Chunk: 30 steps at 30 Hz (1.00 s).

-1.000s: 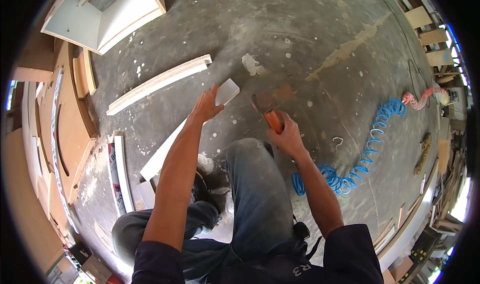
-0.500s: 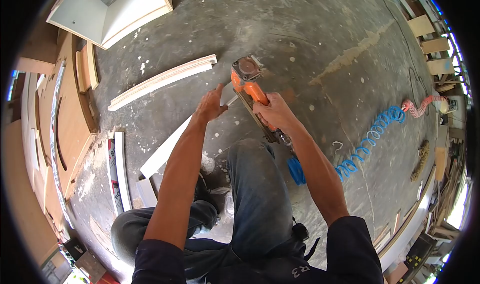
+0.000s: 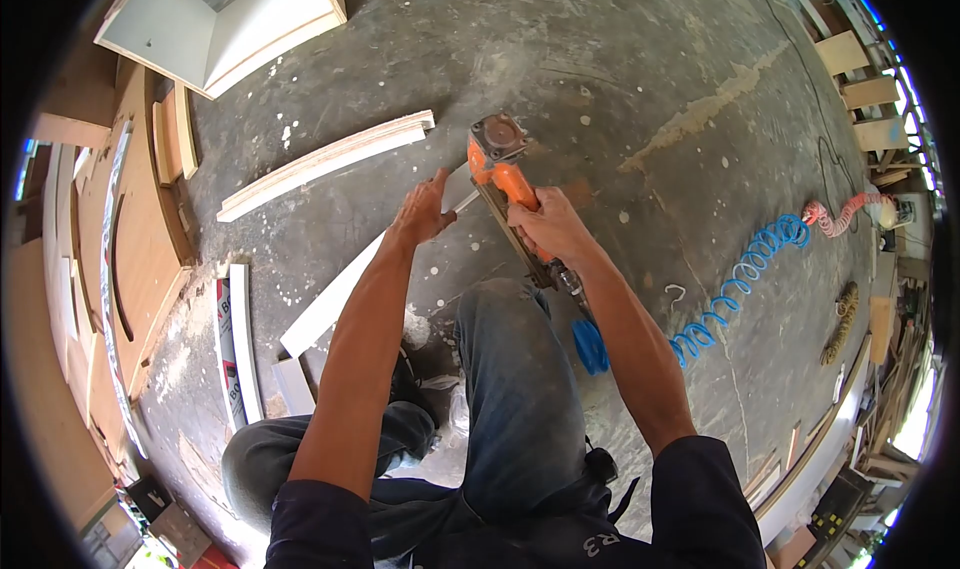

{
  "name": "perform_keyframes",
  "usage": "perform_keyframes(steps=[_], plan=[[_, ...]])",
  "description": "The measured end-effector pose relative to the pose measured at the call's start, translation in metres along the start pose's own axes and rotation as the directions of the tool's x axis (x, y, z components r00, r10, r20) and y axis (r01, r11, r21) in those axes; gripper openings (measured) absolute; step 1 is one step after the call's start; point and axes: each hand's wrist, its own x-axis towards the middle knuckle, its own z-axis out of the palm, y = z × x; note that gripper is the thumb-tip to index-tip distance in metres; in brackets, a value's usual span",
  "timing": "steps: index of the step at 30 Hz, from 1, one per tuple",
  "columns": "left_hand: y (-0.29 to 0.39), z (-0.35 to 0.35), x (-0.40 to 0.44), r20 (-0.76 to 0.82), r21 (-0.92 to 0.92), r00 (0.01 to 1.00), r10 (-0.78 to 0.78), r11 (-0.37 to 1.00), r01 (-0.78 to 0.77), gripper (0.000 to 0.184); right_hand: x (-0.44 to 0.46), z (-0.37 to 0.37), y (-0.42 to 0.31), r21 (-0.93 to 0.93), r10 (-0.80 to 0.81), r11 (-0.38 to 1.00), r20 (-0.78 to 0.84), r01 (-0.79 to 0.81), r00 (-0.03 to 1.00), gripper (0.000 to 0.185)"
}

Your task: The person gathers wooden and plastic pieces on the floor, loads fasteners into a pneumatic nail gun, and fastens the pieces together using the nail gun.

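Note:
My right hand (image 3: 548, 226) is wrapped round the handle of an orange pneumatic nail gun (image 3: 512, 181). The tool's dark round head lies beyond my hand, over the far end of a long white wooden strip (image 3: 335, 297). Whether its nose touches the wood is hidden. My left hand (image 3: 424, 211) lies across the strip just left of the nail gun, with fingers and thumb on either side of it. My left forearm covers part of the strip. A coiled blue air hose (image 3: 745, 274) trails from near my right forearm.
A pale layered wooden strip (image 3: 325, 164) lies on the concrete floor ahead. White lengths (image 3: 240, 344) rest by my left knee. An open white cabinet box (image 3: 265, 34) and plywood panels (image 3: 150, 199) stand left. Stacked boards (image 3: 868, 92) line the right side.
The nail gun's head has shifted slightly to the right with my right hand. My left hand and the white strip look unmoved.

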Motion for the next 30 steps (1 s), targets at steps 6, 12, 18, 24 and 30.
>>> perform_keyframes(steps=[6,12,18,24,30], plan=[[-0.0011,0.0014,0.0004,-0.001,0.017,1.000,-0.005,1.000,0.005,0.074,-0.0012,-0.0011,-0.0042,-0.002,0.020,1.000,0.027,-0.020,0.999,0.023],[-0.0011,0.0016,0.0001,-0.007,0.023,1.000,-0.003,1.000,0.003,0.076,-0.0001,-0.0013,-0.0024,-0.013,0.011,1.000,0.004,-0.011,1.000,0.021],[-0.0042,0.0018,0.0027,-0.003,0.013,1.000,0.019,1.000,-0.019,0.078,-0.0037,-0.0018,-0.0049,0.036,0.018,0.999,0.060,-0.021,0.998,0.022],[-0.0009,0.0019,0.0003,-0.018,0.022,1.000,0.009,1.000,-0.008,0.077,-0.0017,-0.0006,0.0003,-0.010,0.004,1.000,0.049,-0.003,0.999,0.025],[0.0039,-0.0029,-0.0007,0.033,0.026,0.998,-0.048,0.999,0.047,0.076,-0.0013,0.0034,0.0021,-0.058,-0.028,0.998,0.004,0.028,1.000,0.009]])
